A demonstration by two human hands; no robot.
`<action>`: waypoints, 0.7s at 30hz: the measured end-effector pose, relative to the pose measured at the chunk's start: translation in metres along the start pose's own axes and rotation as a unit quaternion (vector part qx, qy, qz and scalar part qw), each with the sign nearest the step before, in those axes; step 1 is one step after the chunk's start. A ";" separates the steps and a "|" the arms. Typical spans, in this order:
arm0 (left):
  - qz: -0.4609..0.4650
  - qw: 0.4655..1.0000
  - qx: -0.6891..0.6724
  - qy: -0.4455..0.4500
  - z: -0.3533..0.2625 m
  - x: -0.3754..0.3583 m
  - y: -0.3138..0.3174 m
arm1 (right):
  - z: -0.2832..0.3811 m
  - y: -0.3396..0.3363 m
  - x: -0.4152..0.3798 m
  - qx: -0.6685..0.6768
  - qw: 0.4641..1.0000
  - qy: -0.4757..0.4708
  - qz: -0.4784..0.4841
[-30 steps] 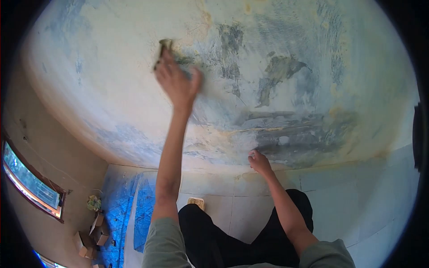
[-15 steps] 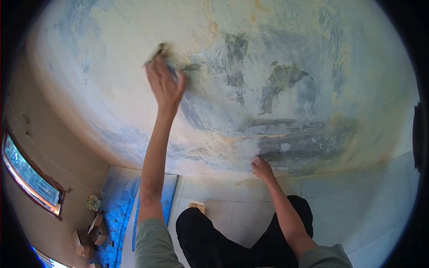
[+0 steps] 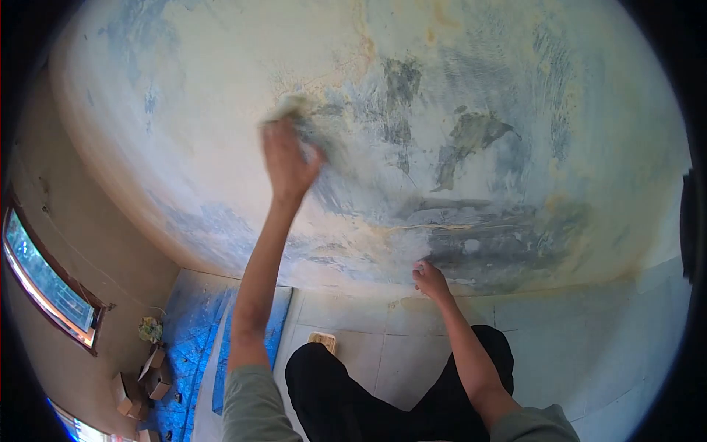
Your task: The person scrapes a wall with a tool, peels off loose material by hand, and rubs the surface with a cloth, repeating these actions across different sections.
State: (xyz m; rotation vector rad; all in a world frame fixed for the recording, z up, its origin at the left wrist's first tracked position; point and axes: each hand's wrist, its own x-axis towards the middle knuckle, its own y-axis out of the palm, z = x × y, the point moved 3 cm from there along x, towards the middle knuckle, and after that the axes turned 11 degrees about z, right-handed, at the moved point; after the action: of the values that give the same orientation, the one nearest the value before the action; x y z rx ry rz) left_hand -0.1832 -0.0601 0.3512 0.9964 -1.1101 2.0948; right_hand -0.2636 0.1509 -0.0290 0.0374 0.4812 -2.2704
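My left hand (image 3: 287,158) is raised against the stained wall (image 3: 221,132), its fingers closed on a flat sanding pad (image 3: 292,107). Motion smears both, so the pad's exact make is hard to see; it lies against the wall surface. Grey patches and peeled, rough areas spread to the right of that hand. Low down, my right hand (image 3: 430,280) is curled beside the foot of the wall, close to a dark grey patch (image 3: 479,249). Its fingers are bent together, and whatever they may hold is hidden.
A small tray (image 3: 322,340) stands on the tiled floor (image 3: 353,361) by my left knee. Blue sheeting (image 3: 191,331) covers the floor to the left, with open cardboard boxes (image 3: 132,394) beside it. A window (image 3: 48,283) is in the left wall.
My left hand has moved down and to the right along the wall with the pad. My right hand stays in about the same place. The view has shifted slightly.
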 end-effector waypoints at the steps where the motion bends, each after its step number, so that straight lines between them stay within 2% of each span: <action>1: -0.014 0.947 -0.270 -0.175 0.013 0.002 -0.013 | -0.003 0.001 0.001 0.000 1.000 0.002 -0.001; 2: -0.013 0.946 -0.272 -0.174 0.010 -0.003 -0.006 | -0.003 0.001 0.004 -0.011 0.999 -0.021 -0.022; 4: -0.004 0.988 -0.144 -0.052 -0.013 -0.010 0.005 | 0.010 -0.011 -0.005 -0.030 0.997 -0.046 -0.046; 5: 0.044 0.989 -0.112 0.080 -0.033 -0.019 0.004 | 0.022 -0.015 -0.014 0.022 1.000 -0.015 -0.017; 6: 0.081 0.978 -0.123 0.148 -0.053 -0.021 -0.011 | 0.031 -0.011 -0.020 0.076 0.997 0.017 0.018; 7: 0.061 0.987 -0.073 0.127 -0.039 -0.019 -0.003 | 0.023 -0.006 -0.013 0.076 0.997 0.016 0.022; 9: 0.045 0.993 -0.026 0.104 -0.024 -0.016 0.018 | -0.008 -0.001 0.004 -0.031 0.999 0.005 -0.005; 10: -0.018 0.997 -0.081 0.004 -0.019 -0.012 0.022 | -0.013 0.001 0.011 -0.030 1.000 0.007 -0.005; 11: -0.079 0.983 -0.136 -0.095 -0.015 -0.013 0.026 | -0.015 0.003 0.016 -0.073 0.996 -0.037 -0.038; 12: -0.075 0.983 -0.138 -0.097 -0.030 -0.018 0.020 | -0.011 0.000 0.014 -0.098 0.992 -0.058 -0.052; 13: -0.043 0.991 -0.124 -0.029 -0.059 -0.020 0.007 | -0.007 -0.002 0.010 -0.122 0.987 -0.077 -0.068; 14: -0.009 0.993 -0.108 0.040 -0.076 -0.022 0.001 | 0.011 -0.004 -0.001 -0.034 0.999 -0.027 -0.016; 15: -0.006 0.995 -0.078 0.063 -0.068 -0.023 0.009 | 0.017 -0.001 -0.009 0.058 0.997 0.026 0.038; 16: -0.004 0.995 -0.078 0.063 -0.048 -0.017 0.011 | 0.013 0.001 -0.007 0.058 0.997 0.027 0.039; 18: -0.006 0.980 -0.136 -0.143 -0.004 -0.006 0.007 | 0.001 0.001 -0.001 -0.064 0.998 0.010 -0.002; 19: -0.090 0.933 -0.257 -0.233 -0.001 -0.006 -0.005 | -0.004 0.003 0.003 -0.059 0.998 0.011 -0.002; 20: -0.085 0.935 -0.254 -0.233 -0.008 -0.013 -0.002 | -0.008 0.009 0.006 -0.057 0.998 -0.002 -0.011; 21: -0.062 0.973 -0.150 -0.161 -0.023 -0.018 0.005 | -0.006 0.007 0.009 -0.061 0.998 -0.018 -0.024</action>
State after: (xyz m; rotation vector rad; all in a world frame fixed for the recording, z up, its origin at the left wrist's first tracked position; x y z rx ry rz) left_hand -0.1854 -0.0452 0.3255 1.2449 -1.4328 1.6399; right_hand -0.2660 0.1426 -0.0387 -0.0770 0.6061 -2.2792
